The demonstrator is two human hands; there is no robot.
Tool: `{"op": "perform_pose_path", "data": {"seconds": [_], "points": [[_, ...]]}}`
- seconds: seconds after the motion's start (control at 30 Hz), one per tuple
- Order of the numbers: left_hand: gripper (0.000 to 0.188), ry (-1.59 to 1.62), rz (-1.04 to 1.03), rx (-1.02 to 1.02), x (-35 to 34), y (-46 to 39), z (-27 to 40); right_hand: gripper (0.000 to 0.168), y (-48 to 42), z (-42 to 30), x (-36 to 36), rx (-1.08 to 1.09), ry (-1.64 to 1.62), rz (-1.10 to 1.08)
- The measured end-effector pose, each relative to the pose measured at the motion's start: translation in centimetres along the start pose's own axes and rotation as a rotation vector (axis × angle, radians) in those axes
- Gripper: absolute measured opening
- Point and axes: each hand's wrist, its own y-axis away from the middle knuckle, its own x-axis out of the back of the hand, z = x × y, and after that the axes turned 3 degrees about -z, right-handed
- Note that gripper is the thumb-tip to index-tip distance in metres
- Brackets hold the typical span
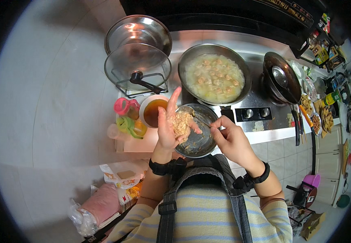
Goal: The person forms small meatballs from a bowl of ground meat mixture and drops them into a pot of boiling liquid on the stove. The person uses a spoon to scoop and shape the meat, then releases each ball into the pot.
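My left hand point(167, 131) cradles a sticky lump of minced meat mixture point(181, 125) in the palm, with fingers spread and mixture smeared on them. Between thumb and fingers, my right hand point(231, 136) pinches the thin handle of a metal spoon point(202, 121). The spoon's bowl lies beside the lump, partly hidden. Both hands are over a metal mixing bowl point(207, 145) with scraps of mixture on its inside. Behind it, a wide steel pan point(246, 88) on the hob holds pale broth with several meatballs point(219, 74) at the surface.
Left of the bowl stand a white bowl of brown liquid point(153, 113) and seasoning jars with pink point(123, 106) and green point(125, 124) lids. Two pan lids point(137, 65) lean in a rack. At right are a dark wok point(291, 82) with a skimmer and plates of food point(316, 124).
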Motion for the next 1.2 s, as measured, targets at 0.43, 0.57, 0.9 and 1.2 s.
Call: {"op": "perform_pose_path", "data": {"seconds": [0.43, 0.57, 0.9, 1.2], "points": [[0.084, -0.085, 0.065, -0.04, -1.2, 0.4, 1.8, 0.033, 2.7, -1.4, -0.6, 0.713, 0.996, 0.232], [0.086, -0.15, 0.054, -0.099, -2.2, 0.4, 1.9, 0.023, 1.5, -1.7, -0.4, 0.583, 0.876, 0.305], [0.095, -0.151, 0.095, -0.058, -2.0, 1.3, 1.1, 0.031, 2.6, -1.0, -0.9, 0.748, 1.04, 0.164], [0.098, -0.107, 0.119, -0.023, -2.6, 1.7, 1.4, 0.029, 3.6, -1.1, -0.2, 0.852, 1.165, 0.146]]}}
